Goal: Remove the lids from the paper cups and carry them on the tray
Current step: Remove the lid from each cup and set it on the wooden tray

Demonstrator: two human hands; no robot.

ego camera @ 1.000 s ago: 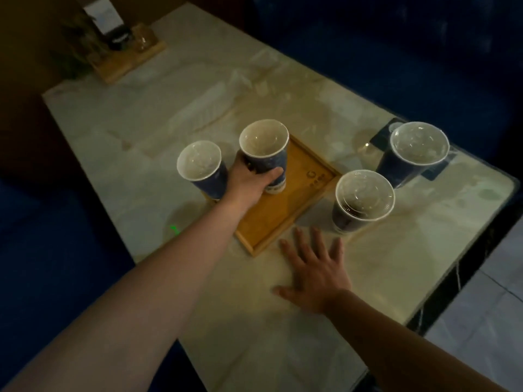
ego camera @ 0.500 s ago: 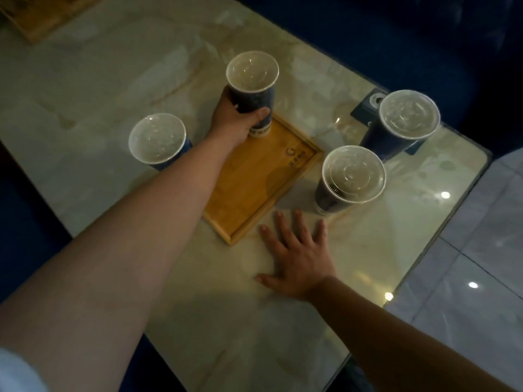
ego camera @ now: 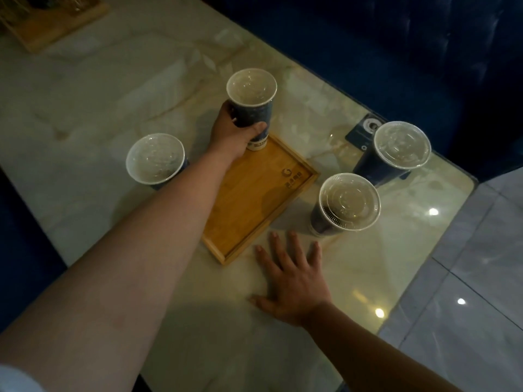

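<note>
A rectangular wooden tray [ego camera: 254, 199] lies on the pale marble table. My left hand [ego camera: 232, 132] is shut around a dark blue paper cup [ego camera: 253, 108] standing at the tray's far corner; its top is white-rimmed and I cannot tell whether a clear lid is on it. A second cup [ego camera: 155, 159] stands on the table left of my forearm. Two cups with clear plastic lids stand to the right of the tray, one near [ego camera: 346, 205] and one farther [ego camera: 396, 151]. My right hand [ego camera: 291, 275] lies flat with fingers spread on the table, just in front of the tray's near corner.
The table's right edge [ego camera: 441, 267] drops to a shiny tiled floor [ego camera: 481, 278]. A dark blue seat back [ego camera: 396, 52] runs along the far side. A small dark card [ego camera: 365, 131] lies beside the farther lidded cup. Another wooden tray [ego camera: 48, 21] sits at the far left.
The view has shifted lower and closer over the table. My left hand keeps its grip on the cup at the tray's far corner, and my right hand stays flat on the table.
</note>
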